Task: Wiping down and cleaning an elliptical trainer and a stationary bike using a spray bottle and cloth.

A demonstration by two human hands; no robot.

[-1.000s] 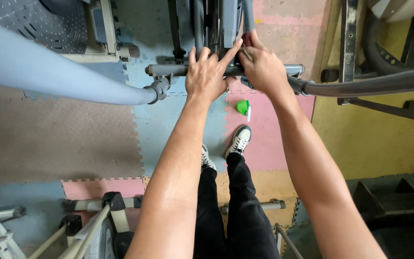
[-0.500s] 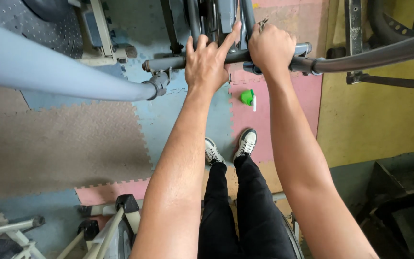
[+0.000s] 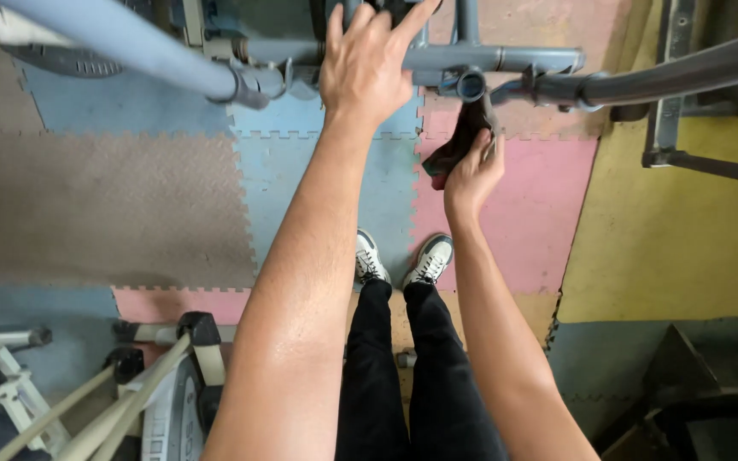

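The left hand (image 3: pixel 367 64) rests open-fingered on a grey metal crossbar (image 3: pixel 506 59); the right hand (image 3: pixel 471 175) grips a dark cloth (image 3: pixel 461 137) beneath it, above coloured foam floor mats (image 3: pixel 540 205).

Smooth painted metal crossbar (image 3: pixel 471 60), a dark soft cloth (image 3: pixel 459 141), matt textured foam floor mats (image 3: pixel 130 205).

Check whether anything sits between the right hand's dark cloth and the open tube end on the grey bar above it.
Nothing visible does. The right hand holds the dark cloth right up under the open tube end on the grey bar. The left hand rests on the bar further left, clear of that spot.
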